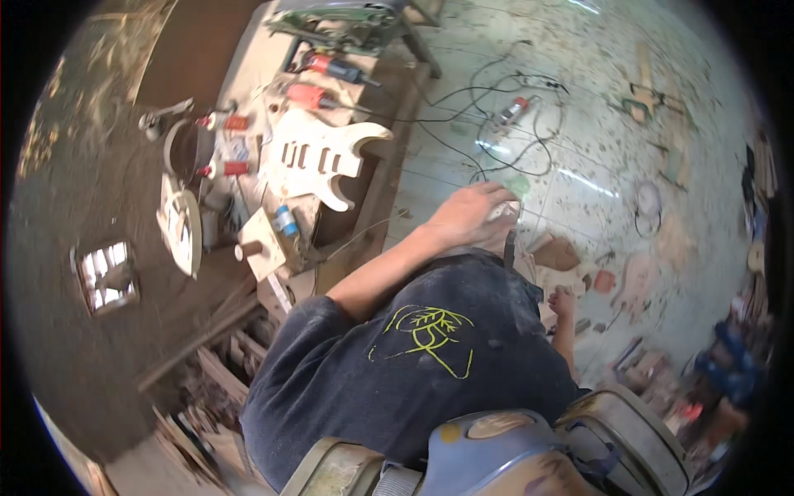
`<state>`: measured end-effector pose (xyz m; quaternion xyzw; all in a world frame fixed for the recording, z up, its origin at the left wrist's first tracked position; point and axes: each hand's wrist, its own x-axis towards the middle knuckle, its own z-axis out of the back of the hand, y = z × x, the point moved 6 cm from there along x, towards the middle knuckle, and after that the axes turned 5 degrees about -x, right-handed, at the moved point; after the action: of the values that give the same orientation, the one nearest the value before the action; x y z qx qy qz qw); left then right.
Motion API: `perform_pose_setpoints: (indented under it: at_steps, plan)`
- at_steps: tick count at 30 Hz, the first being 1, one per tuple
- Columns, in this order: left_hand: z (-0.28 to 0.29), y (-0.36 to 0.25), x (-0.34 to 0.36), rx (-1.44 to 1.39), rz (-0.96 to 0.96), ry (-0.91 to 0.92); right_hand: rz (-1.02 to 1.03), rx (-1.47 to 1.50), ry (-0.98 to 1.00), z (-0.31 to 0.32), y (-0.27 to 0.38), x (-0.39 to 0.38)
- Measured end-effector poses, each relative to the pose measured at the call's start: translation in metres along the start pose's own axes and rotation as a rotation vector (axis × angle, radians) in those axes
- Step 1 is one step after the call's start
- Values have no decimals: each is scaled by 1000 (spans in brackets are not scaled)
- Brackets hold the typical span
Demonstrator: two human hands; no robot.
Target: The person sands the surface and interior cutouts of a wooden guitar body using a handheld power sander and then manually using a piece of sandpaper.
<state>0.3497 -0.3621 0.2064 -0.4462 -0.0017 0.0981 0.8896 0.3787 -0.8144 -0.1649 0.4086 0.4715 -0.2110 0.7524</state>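
My left hand [475,211] reaches forward from my dark T-shirt, fingers curled at a small pale, crumpled-looking object [504,211] that I cannot make out clearly. My right hand [561,304] is low beside my body, its fingers curled; whatever may be in it is hidden. Left of my left hand, a pale electric-guitar body [302,140] with cut-out pockets lies on the cluttered workbench [380,157].
Power tools [331,69] and red-labelled bottles [227,168] crowd the bench, with a wooden block [265,248] nearer me. Cables [546,157] and a grinder-like tool [513,112] lie on the dusty tiled floor [595,207]. Wood scraps [223,372] are piled lower left.
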Motion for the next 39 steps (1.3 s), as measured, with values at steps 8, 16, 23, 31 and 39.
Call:
perform_pose_setpoints:
  at_steps: [8, 16, 23, 31, 39]
  plan:
    - [56, 176, -171, -126, 828, -784, 158, -383, 46, 25, 162, 63]
    - [57, 311, -298, -219, 1225, -1341, 342, -457, 11, -75, 264, 22]
    - [29, 380, -274, -1424, 829, -1252, 345, -613, 37, -137, 193, -31]
    - [50, 364, -254, -1679, 788, -1083, 371, -710, 54, -141, 114, -55]
    - [101, 316, -250, -1700, 742, -1073, 457, -778, 112, -206, 193, -66]
